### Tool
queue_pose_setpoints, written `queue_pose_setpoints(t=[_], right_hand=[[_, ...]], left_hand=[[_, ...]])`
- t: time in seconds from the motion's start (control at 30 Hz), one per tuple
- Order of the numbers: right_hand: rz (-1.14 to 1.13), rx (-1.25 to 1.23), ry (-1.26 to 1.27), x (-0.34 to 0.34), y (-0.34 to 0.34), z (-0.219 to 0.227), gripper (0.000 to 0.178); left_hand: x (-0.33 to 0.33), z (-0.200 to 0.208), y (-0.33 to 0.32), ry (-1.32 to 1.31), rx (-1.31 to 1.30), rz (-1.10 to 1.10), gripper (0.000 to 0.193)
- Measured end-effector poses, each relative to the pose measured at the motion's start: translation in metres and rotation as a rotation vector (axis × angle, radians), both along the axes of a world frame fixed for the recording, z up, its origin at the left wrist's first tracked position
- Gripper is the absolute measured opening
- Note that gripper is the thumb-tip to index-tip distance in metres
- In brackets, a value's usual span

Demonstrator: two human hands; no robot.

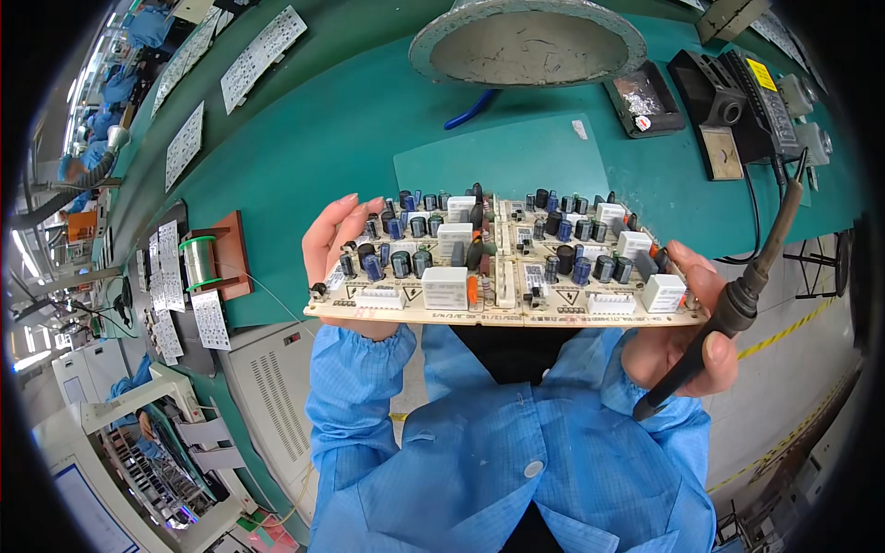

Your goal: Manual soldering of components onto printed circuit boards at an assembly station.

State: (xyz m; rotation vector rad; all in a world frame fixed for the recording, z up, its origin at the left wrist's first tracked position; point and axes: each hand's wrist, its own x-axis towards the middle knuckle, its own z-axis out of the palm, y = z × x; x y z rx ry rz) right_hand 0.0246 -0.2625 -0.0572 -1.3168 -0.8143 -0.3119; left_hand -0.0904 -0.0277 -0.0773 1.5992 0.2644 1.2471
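Head view: in the middle of the frame, a panel of circuit boards (pixel 502 319), component side up, with its long axis from left to right. At the left end, the left hand (pixel 324 241), curled firmly around the edge, with fingers showing beyond the panel and the palm partly hidden below. At the right end, the right hand (pixel 643 358), with one part touching the panel's edge and the other fingers bent around a soldering iron (pixel 728 315); how hard each grip presses, cannot tell. Main relation: iron beside the right end, slanting to the lower left, crosswise to the long axis; nearest to it, the right hand. Underside of the panel hidden, metal tip not clear. On the green surface (pixel 323 170), black soldering equipment (pixel 767 103) at upper right; at left, a wire spool (pixel 200 263).
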Motion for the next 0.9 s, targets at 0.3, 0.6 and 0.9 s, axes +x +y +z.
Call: queue_pose_setpoints(t=[0.3, 0.6, 0.9], right_hand=[[-0.07, -0.099, -0.096, 0.004, 0.004, 0.006, 0.06], [-0.071, -0.5, 0.015, 0.019, 0.01, -0.038, 0.056], [0.146, -0.498, 0.018, 0.051, -0.005, -0.026, 0.042]], left_hand=[[-0.007, 0.011, 0.006, 0.24, 0.429, 0.222, 0.036], [-0.009, -0.007, 0.018, 0.745, 0.479, 0.354, 0.028], [-0.049, -0.009, 0.019, 0.808, 0.055, 0.316, 0.004]])
